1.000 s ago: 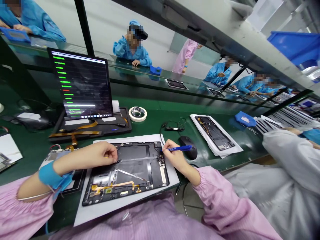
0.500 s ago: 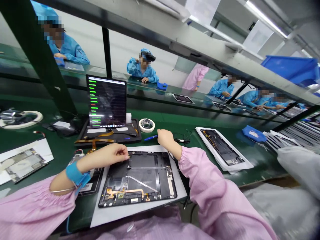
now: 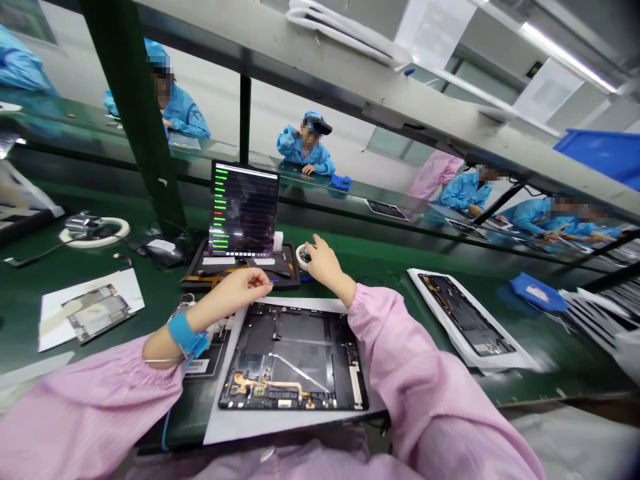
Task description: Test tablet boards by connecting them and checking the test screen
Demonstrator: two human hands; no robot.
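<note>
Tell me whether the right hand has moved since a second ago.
Yes. The right hand has left the open tablet's right edge and reached away to the tape roll by the lit screen.

Bright overhead light; warped, blurred edges

The left hand (image 3: 245, 285) is hovering with fingers curled and fingertips pinched together, wrist wearing a blue band. The right hand (image 3: 323, 263) is reaching forward, arm outstretched, fingers bent downward in a loose grasp.
</note>
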